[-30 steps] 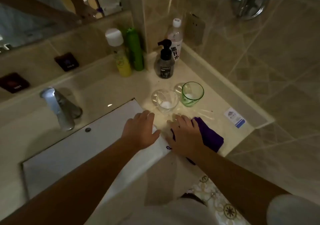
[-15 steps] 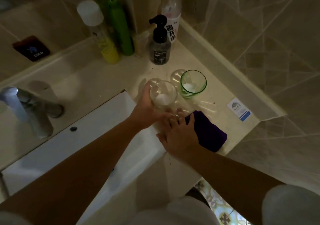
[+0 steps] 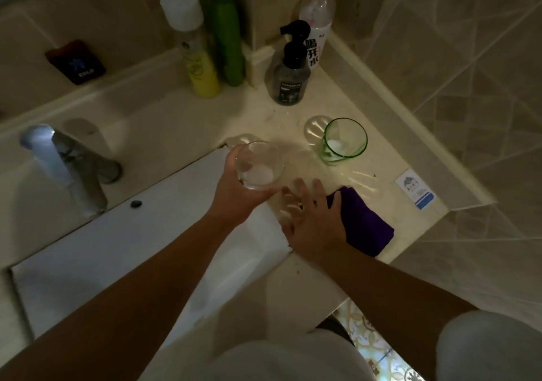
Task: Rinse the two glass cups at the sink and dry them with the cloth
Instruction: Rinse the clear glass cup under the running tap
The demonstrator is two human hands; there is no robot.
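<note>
Head view of the washstand corner. My left hand (image 3: 237,195) grasps the clear glass cup (image 3: 259,165) from its left side, fingers curled round the wall; the cup is upright, mouth up, over the far right corner of the sink (image 3: 123,251), where the white basin edge meets the surface (image 3: 176,122). I cannot tell whether its base touches anything. My right hand (image 3: 315,222) lies released, fingers spread flat on the surface at the sink's right rim, its outer edge on the purple cloth (image 3: 363,225). The cloth lies folded, near the front edge of the surface, where the slab ends and patterned floor shows below.

The green glass cup (image 3: 344,141) stands upright on the surface, to the right of and farther back than the clear cup and well apart from it, with bare surface between them. Behind it a raised ledge runs diagonally along the tiled wall, closing the right side; a small white and blue card (image 3: 415,191) lies by that ledge, right of the cloth.

At the far corner stand a dark pump bottle (image 3: 290,79), a clear water bottle (image 3: 318,13) behind it, a green bottle (image 3: 230,40) and a yellow spray can (image 3: 195,49) with a white cap. These leave open surface between themselves and the cups. The tap (image 3: 63,166) rises at the sink's far left rim, its spout over the basin, with open basin between it and the held cup.
</note>
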